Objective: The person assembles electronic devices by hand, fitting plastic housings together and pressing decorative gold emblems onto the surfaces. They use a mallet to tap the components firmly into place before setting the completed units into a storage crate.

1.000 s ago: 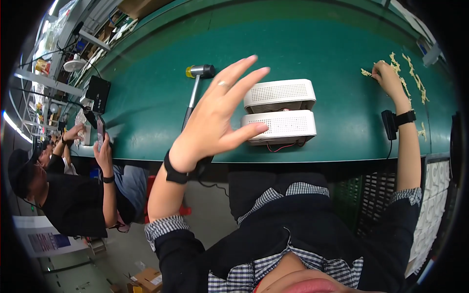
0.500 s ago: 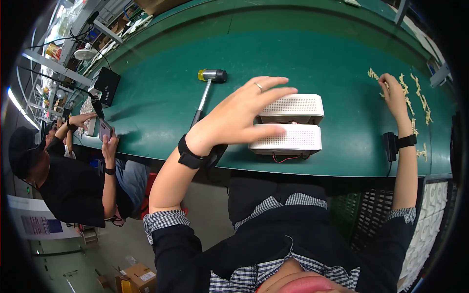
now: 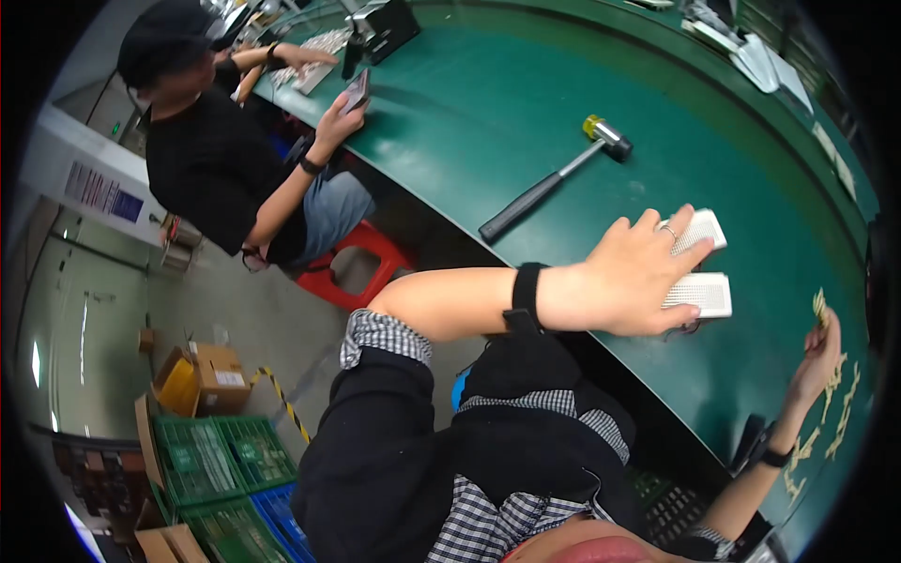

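Observation:
Two white perforated housings (image 3: 706, 293) sit side by side on the green bench. My left hand (image 3: 638, 272) reaches over both with fingers spread, index finger along the far one and thumb by the near one; it covers their left ends and is not wrapped round them. At the far right, the bent fingertips of my right hand (image 3: 815, 361) come together at a pale twisted strip (image 3: 819, 305); their exact contact is partly hidden. More such strips (image 3: 845, 413) lie in rows beside that hand.
A mallet (image 3: 554, 183) with a yellow and black head lies left of the housings. A co-worker (image 3: 216, 141) holds a phone (image 3: 357, 91) at the bench's far left, near a black box (image 3: 387, 28). A red stool (image 3: 352, 267), cartons (image 3: 202, 375) and green crates (image 3: 202, 460) stand below.
The view has swung left, so the bench appears turned and the housings sit further right. My left hand has moved across the housings. My right hand stays by the strips.

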Tool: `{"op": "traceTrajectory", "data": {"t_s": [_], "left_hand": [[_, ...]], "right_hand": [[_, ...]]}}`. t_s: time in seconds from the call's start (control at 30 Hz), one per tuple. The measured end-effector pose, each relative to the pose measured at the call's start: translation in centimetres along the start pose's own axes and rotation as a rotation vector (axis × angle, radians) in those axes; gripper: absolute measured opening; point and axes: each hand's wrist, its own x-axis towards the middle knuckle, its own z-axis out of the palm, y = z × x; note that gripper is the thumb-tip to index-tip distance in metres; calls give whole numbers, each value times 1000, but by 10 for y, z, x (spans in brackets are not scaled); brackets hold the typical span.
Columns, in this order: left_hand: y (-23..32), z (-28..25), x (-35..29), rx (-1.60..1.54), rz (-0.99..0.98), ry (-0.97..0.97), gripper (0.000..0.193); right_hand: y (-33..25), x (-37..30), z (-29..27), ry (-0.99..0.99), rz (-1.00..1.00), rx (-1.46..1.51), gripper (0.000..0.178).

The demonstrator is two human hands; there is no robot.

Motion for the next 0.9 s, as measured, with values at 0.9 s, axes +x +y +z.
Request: {"op": "traceTrajectory", "data": {"t_s": [0.9], "left_hand": [[-52, -11, 5, -267, 75, -57, 115]], "right_hand": [[-90, -55, 161, -794, -168, -160, 45]]}}
